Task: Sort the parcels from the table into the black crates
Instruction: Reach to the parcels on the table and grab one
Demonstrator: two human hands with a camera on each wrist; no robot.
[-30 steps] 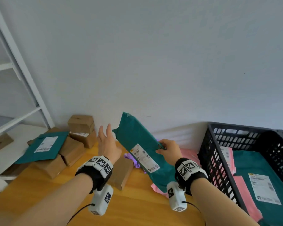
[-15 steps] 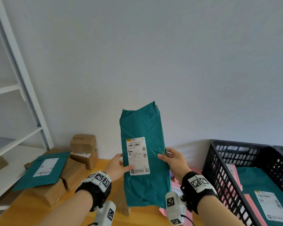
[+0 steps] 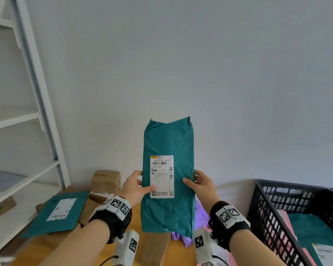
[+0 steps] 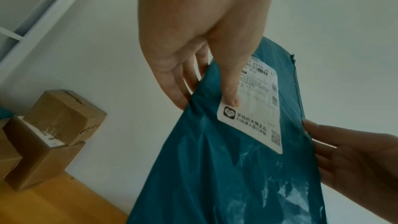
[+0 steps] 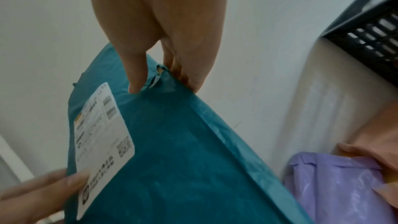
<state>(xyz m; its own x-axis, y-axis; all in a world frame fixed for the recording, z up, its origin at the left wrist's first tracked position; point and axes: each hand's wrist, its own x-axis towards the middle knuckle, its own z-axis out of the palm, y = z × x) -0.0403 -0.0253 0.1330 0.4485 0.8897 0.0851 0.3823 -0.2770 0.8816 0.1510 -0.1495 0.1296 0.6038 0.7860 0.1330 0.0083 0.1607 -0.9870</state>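
1. A person holds a teal mailer [image 3: 167,175] upright in the air in front of the wall, its white shipping label [image 3: 162,176] turned toward the face, apparently to read the label and choose a crate.

2. The left hand [image 3: 135,187] pinches the mailer's left edge: the thumb lies across the lower corner of the label, the other fingers curl behind the plastic.

3. The right hand [image 3: 200,183] pinches the opposite edge at about the same height, thumb on the front and fingers behind, beside a small tear in the seam.

4. Below the fingers, the mailer's bottom hangs free above the wooden table [image 3: 46,248], touching nothing.

5. Already sorted, by the look of it: the black crate [image 3: 261,214], right of the right hand, holds at least one teal mailer with a label and some pink ones.

6. Left to do: a second teal mailer [image 3: 60,212] and a pile of cardboard boxes [image 3: 106,181] lie left of the left hand, and a purple bag [image 5: 336,186] and a brown box [image 3: 156,246] sit beneath the held parcel.

7. The job looks partly done, with several parcels on the table; the one in hand is not yet over any crate. A second crate shows only as a sliver at the frame's right edge, its contents hidden.
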